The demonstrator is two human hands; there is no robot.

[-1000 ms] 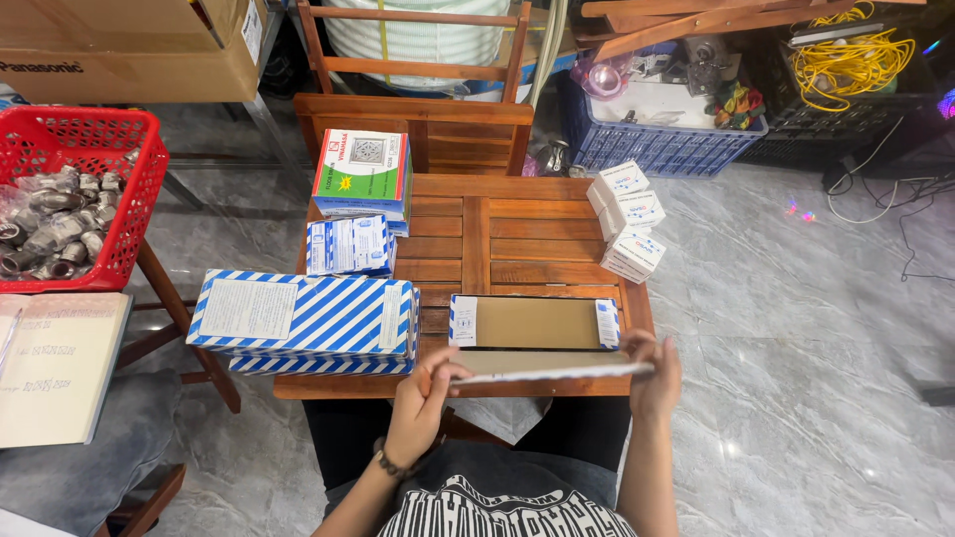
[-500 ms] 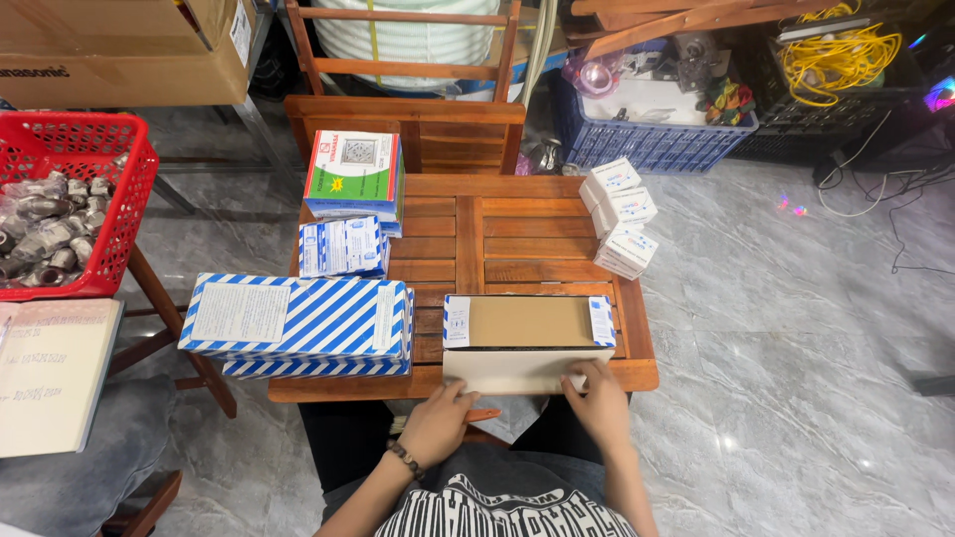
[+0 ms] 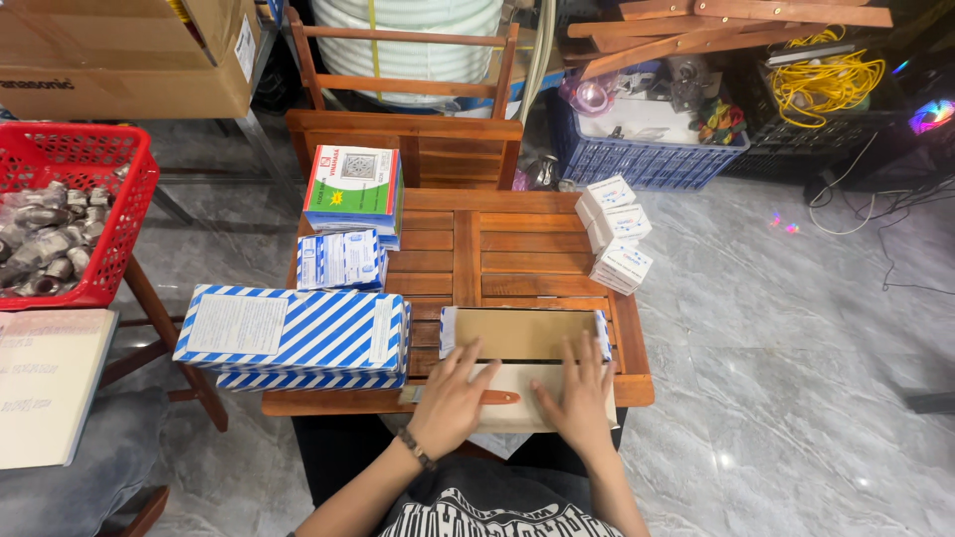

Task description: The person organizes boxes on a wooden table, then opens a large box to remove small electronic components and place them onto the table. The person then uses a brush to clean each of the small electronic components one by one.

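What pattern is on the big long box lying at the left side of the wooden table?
Diagonal blue and white stripes cover the long box, seen in the head view.

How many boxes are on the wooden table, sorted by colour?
Blue-and-white striped boxes: 3
Small white boxes: 3
Red, green and white box: 1
Flat brown box under the hands: 1
Total: 8

The flattened carton (image 3: pixel 522 334) shows plain tan card with blue-and-white ends, and its pale flap (image 3: pixel 517 396) is cream. Beside it the big box (image 3: pixel 293 333) wears blue and white diagonal stripes. The tabletop (image 3: pixel 517 259) is reddish-brown slatted wood. The basket (image 3: pixel 75 224) is bright red, the crate (image 3: pixel 647 164) blue, the cable coil (image 3: pixel 821 80) yellow.
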